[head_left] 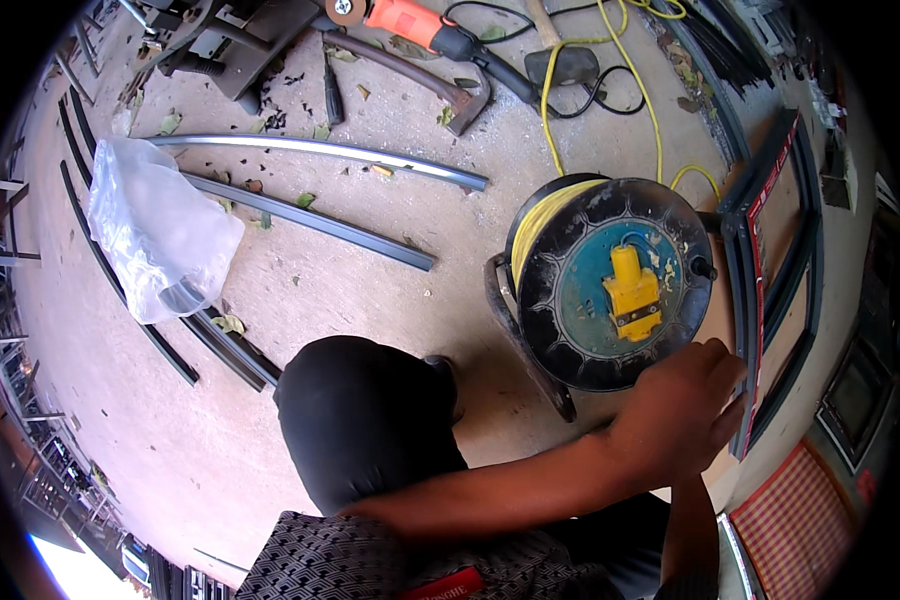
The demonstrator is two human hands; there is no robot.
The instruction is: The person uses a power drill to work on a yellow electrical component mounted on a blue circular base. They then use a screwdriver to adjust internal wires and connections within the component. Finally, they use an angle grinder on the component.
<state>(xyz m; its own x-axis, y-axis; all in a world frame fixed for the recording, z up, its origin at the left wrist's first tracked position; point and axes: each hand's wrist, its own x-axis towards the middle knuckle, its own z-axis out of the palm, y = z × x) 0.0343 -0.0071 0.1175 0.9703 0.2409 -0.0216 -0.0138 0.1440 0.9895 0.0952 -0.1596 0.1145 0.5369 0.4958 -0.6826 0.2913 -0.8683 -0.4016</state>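
Note:
My left hand [675, 405] reaches across to the right, its fingers bent and closed beside the near end of a dark metal frame [735, 225]. What the fingers pinch, if anything, is hidden. Along the frame's edge runs a red strip with pale print [767, 195]. My right forearm [687, 530] rises behind the left wrist, and the right hand is mostly covered by the left one. Just beyond my left hand stands a cable reel [610, 285], a black drum with a blue-green centre, yellow cord and a yellow socket block [633, 295].
Ahead lie an orange angle grinder [410, 22], a mallet [562, 66], a hammer-like tool [410, 75] and a screwdriver [332, 92]. Metal strips [310, 220] and a clear plastic bag [160, 225] are on the floor at left. My bent knee [360, 410] is near the reel.

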